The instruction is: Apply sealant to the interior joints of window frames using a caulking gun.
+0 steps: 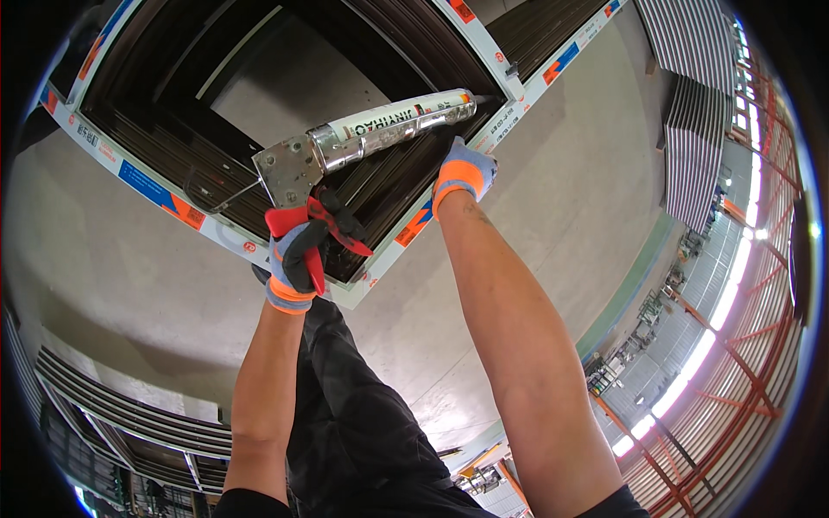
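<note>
My left hand (298, 263), in a grey and orange glove with black fingers, is wrapped around the red handle of a caulking gun (289, 173). A white sealant cartridge (389, 121) lies in the gun's metal cradle. Its nozzle points right, at an inner corner of a dark window frame (380, 220) edged with white protective tape. My right hand (466, 168), gloved alike, is closed over the frame's right side, below the nozzle. The fingertips of this hand are hidden, and so is any bead at the nozzle tip.
More dark frames are stacked beneath this one. Bundles of long profiles (695, 138) lie at the upper right, and another stack of profiles (129, 401) at the lower left. Grey concrete floor (570, 198) surrounds the frames. Orange-red racking (734, 371) stands along the far right.
</note>
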Available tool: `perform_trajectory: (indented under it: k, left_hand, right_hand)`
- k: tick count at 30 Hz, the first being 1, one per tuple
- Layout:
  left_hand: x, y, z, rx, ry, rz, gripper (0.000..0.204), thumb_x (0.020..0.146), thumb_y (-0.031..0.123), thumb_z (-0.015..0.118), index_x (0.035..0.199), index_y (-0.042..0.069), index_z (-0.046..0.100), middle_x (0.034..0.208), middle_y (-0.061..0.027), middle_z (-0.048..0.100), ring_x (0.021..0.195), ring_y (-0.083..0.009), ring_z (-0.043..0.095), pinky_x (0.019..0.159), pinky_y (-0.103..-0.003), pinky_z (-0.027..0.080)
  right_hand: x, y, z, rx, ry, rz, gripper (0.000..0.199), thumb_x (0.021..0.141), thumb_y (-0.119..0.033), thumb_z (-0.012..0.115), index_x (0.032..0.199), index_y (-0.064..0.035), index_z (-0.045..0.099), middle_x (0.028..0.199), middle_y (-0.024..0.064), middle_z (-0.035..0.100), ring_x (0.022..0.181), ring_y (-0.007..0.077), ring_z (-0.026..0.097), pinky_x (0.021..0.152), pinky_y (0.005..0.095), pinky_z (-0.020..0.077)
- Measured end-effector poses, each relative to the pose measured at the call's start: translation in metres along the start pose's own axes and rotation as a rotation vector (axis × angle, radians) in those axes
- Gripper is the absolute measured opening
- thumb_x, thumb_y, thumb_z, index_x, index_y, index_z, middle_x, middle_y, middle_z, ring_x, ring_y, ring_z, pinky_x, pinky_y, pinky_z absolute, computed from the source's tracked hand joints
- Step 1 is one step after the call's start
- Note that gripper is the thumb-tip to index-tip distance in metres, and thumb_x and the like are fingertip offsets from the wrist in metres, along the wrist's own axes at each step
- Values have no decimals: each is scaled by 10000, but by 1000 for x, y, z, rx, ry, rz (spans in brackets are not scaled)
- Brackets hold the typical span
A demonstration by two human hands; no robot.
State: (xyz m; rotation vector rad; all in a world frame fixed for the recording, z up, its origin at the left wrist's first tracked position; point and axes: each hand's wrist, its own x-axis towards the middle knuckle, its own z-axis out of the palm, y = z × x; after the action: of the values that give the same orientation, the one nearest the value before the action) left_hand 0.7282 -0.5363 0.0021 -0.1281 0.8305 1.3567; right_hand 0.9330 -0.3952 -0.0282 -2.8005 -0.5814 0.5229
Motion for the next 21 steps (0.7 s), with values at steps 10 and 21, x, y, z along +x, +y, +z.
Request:
perform_trajectory:
  k: [10,21]
  left_hand:
    - [1,-22,-64,279,10,43,187,839,50,619,996,-46,651,980,-106,644,859,-215,612,766,-325,496]
    - [-10,12,1,131,-82,36,278,819,29,602,1072,-86,592,906,-169,655,823,-305,657,801,-396,528]
  right_hand:
    - [-2,0,0,-1,-20,15,519,796,-372,683,1130,21,626,1144,194,684,1007,344,688,866,432,545]
    - [-5,-3,0,-2,7,16,498,796,-353,688,1114,27,641,1109,195,699,985,348,695,878,437,543]
